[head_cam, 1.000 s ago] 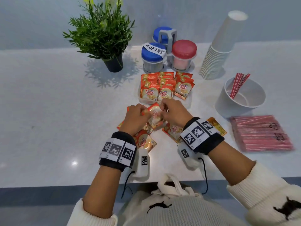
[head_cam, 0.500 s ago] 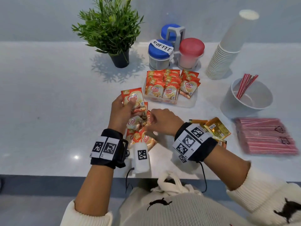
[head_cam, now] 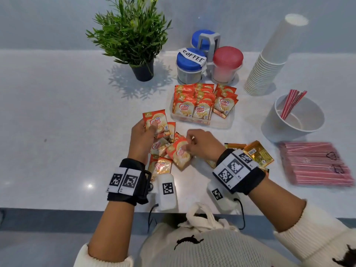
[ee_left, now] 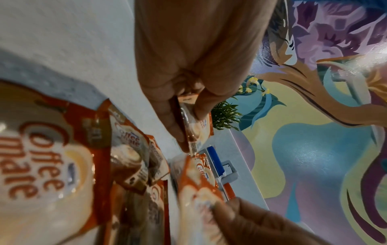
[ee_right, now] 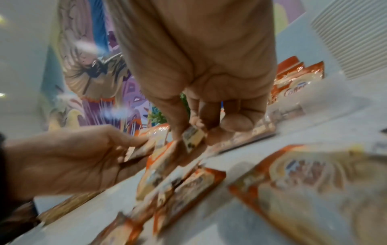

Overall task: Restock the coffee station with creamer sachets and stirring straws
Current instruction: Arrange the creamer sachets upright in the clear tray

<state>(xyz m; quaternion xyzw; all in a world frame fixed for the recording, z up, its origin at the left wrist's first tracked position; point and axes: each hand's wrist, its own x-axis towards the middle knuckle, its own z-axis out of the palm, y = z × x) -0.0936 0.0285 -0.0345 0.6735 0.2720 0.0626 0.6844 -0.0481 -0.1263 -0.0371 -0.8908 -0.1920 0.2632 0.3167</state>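
- Holding a small stack of creamer sachets (head_cam: 156, 123) upright, your left hand (head_cam: 141, 140) has thumb and fingers clamped on their lower edge, just left of the loose pile on the desk (head_cam: 57, 122).
- Your right hand (head_cam: 202, 145) pinches one sachet (head_cam: 179, 153) by its upper corner; the sachet lies tilted, its long axis running from your right fingers down toward your left wrist.
- The clear tray (head_cam: 221, 124) with the standing rows of sachets sits ahead of both hands, slightly to the right. Your right hand is nearer to it; the stack in your left lies just to the left of that pinched sachet.
- More loose sachets (head_cam: 160, 166) rest under and between your wrists, and a gold-backed one (head_cam: 258, 154) lies beside your right wrist.
- Nothing stands between your hands and the tray. The white bowl with straws (head_cam: 300, 116), the straw packet (head_cam: 316, 164), the cup stack (head_cam: 269, 60) and the jars (head_cam: 226, 64) are all off that path.
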